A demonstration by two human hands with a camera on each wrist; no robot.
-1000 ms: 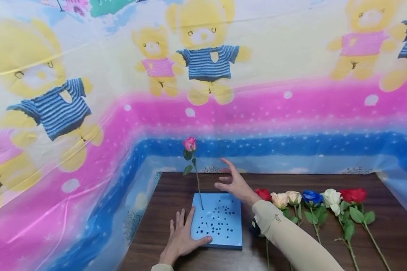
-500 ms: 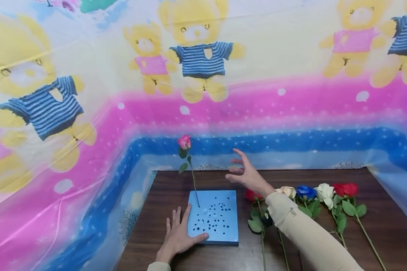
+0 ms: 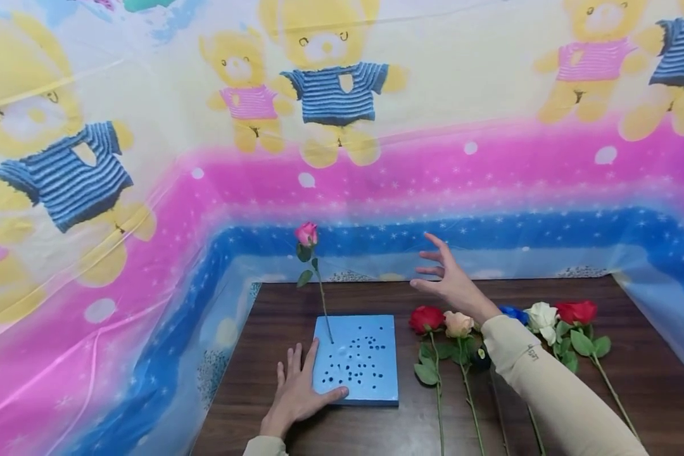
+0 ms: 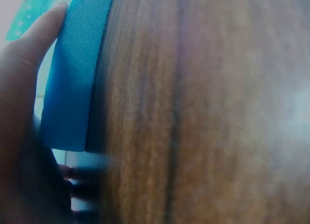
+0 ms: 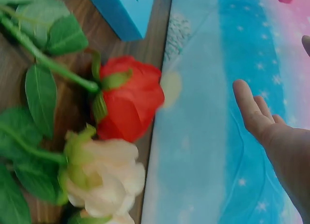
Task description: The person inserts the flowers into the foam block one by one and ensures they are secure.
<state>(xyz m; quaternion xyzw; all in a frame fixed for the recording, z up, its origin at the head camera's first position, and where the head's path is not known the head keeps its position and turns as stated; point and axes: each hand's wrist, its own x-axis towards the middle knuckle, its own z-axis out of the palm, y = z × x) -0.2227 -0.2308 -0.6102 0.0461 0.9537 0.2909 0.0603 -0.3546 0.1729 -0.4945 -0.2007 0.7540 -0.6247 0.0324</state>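
On the table lies a light blue foam block (image 3: 356,358) with several dark holes in its top. A pink rose (image 3: 306,234) stands in it near its back left, the stem leaning slightly left. My left hand (image 3: 299,386) rests at the block's left front corner, thumb over the near edge, fingers spread along the side; the left wrist view shows the thumb against the block (image 4: 77,74). My right hand (image 3: 447,278) is raised over the table's back, fingers spread and holding nothing. Below it lie a red rose (image 3: 426,319) and a peach rose (image 3: 459,323).
Further right lie a blue rose (image 3: 514,313), a white rose (image 3: 543,320) and another red rose (image 3: 576,311), stems toward the front. My right sleeve (image 3: 547,373) covers part of them. A bear-printed cloth (image 3: 342,215) hangs behind the dark wooden table (image 3: 285,310).
My right hand has moved right, away from the pink rose and over the lying roses, fingers spread throughout. My left hand stays on the block, and the pink rose remains standing.
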